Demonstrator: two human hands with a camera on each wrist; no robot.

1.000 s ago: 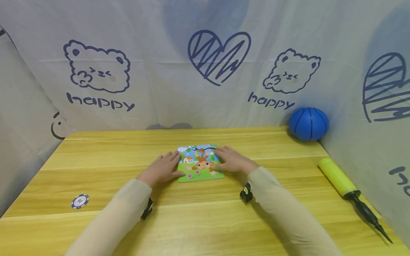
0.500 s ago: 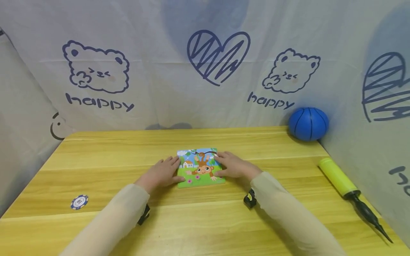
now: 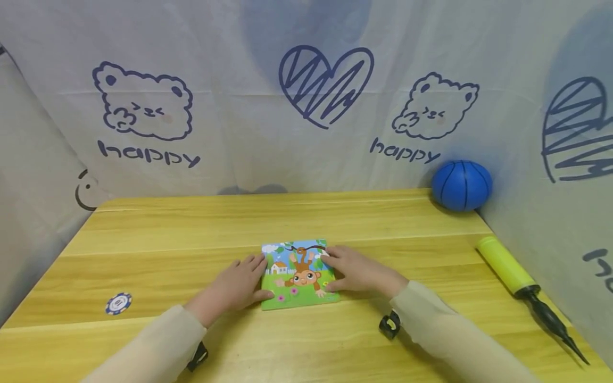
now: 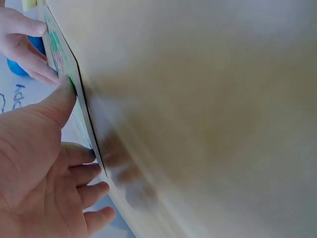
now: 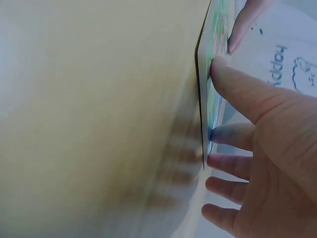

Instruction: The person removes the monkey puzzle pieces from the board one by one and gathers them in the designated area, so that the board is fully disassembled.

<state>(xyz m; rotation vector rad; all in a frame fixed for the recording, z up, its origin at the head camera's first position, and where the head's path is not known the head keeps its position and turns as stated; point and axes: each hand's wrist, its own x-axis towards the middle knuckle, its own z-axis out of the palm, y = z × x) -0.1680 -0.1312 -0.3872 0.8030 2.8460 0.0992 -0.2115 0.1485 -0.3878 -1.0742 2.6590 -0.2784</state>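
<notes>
A thin square picture board (image 3: 299,279) printed with a hanging monkey lies flat on the wooden table (image 3: 297,340). My left hand (image 3: 239,284) lies along its left side, thumb and index fingertip on its face close to the edge. On the opposite side, my right hand (image 3: 359,270) touches the board the same way with relaxed, nearly straight fingers. The left wrist view shows the board (image 4: 79,94) edge-on, with the left hand's outer fingers spread past its edge. In the right wrist view, the right thumb and index fingertip meet the board (image 5: 212,99) near its edge.
A blue ball (image 3: 462,186) sits at the back right corner. Along the right edge lies a yellow-green hand pump (image 3: 510,268) with a black nozzle end. A blue-and-white poker chip (image 3: 118,303) lies at the left. Printed cloth (image 3: 230,106) hangs behind the table.
Both hands have slid the picture board across the table toward the person, keeping at its left and right sides. The ball, pump and chip stay in place.
</notes>
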